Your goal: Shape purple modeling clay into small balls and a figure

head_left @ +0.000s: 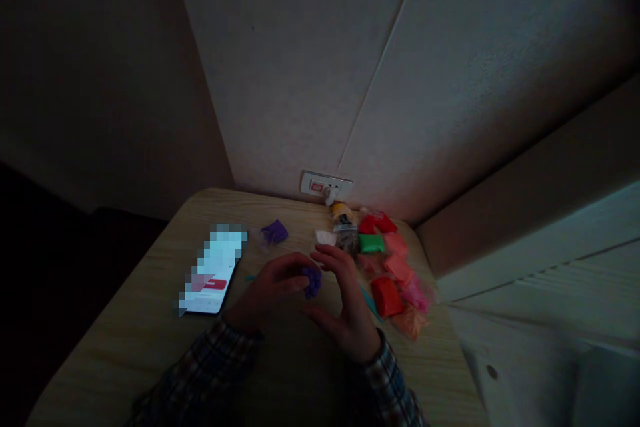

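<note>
A small, lumpy piece of purple modelling clay [313, 282] is pinched in the fingers of my left hand [275, 285], above the middle of the table. My right hand [346, 303] is just to the right of it, with its thumb and fingers spread apart and nothing between them. Beyond my left hand lies a purple clay packet [275, 231] in clear wrapping. A thin turquoise strip [370, 301] rests on the tabletop beside my right hand, and part of it is hidden.
On the wooden table [125, 347], a lit phone [215, 273] lies at the left. Several bagged clay packets, among them a green one [371, 243] and a red one [387, 296], crowd the right side. A wall socket [326, 185] with a plug is at the back.
</note>
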{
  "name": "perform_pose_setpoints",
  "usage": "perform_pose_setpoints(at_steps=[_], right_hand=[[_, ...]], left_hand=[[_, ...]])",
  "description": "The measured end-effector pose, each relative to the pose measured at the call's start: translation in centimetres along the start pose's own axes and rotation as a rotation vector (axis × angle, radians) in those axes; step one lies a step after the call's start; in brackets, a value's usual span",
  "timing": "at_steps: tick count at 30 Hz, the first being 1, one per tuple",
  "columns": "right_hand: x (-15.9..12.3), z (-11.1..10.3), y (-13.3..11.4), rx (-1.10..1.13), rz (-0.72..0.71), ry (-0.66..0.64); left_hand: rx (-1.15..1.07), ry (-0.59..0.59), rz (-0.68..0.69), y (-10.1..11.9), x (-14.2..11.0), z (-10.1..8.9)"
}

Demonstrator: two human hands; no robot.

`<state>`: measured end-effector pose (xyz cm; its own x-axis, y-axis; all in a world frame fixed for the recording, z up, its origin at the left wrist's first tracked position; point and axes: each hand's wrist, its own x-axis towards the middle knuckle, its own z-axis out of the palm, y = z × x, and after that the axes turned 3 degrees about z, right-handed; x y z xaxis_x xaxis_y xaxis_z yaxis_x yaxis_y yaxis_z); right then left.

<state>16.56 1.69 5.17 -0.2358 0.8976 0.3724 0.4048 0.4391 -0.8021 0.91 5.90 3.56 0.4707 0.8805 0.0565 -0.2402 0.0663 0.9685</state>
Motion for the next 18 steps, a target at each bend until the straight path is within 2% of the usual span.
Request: perform_pose_setpoints(at_steps=[4, 10, 14, 18], right_hand=[[0.0, 0.1, -0.1, -0.086, 0.006, -0.001], [0.0, 0.1, -0.3, -0.117, 0.009, 0.008], [0.1, -0.2, -0.3, -0.122, 0.007, 0.036], [-0.5, -0.3, 0.6, -0.093, 0.041, -0.017]], left_hand=[[-0.006, 0.013, -0.061, 0.2, -0.1, 0.1], [-0.032, 0.022, -0.059, 0.1, -0.2, 0.1], [-0.110, 0.022, -0.078, 0.4, -0.3, -0.6], [-0.213, 0.123, -0.097, 0.9, -0.3, -1.9]])
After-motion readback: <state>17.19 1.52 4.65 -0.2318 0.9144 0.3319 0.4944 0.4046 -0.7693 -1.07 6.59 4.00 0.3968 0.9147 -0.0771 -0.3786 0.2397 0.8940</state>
